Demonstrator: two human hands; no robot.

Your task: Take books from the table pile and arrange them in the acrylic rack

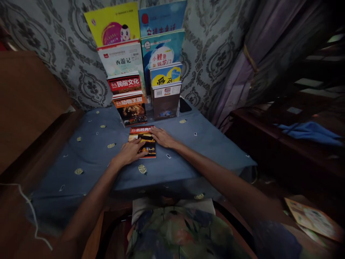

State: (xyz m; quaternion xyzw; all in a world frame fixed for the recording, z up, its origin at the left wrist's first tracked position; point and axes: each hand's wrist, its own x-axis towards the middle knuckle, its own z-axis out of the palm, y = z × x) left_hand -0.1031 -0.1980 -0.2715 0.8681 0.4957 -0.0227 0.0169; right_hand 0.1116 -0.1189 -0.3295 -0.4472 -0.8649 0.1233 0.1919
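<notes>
A small book [147, 139] with a red title band and photos on its cover lies flat on the blue tablecloth. Over its lower left part rests my left hand [131, 150], fingers stretched across the cover. My right hand [161, 137] touches the book's upper right edge, its fingers extended and laid flat. Just behind the book stands a tiered rack of books in two columns. At the front of its left column is a book with a lion on the cover [132, 109]; a dark book with a white band [166, 102] fronts the right column.
A dark phone-like slab [184, 105] lies right of the rack. Patterned wallpaper [215, 43] and a tied curtain [237, 68] stand behind. A brown wooden panel [29, 100] is at left. At right, a blue cloth [309, 132] lies on dark furniture, with a booklet [314, 217] lower down.
</notes>
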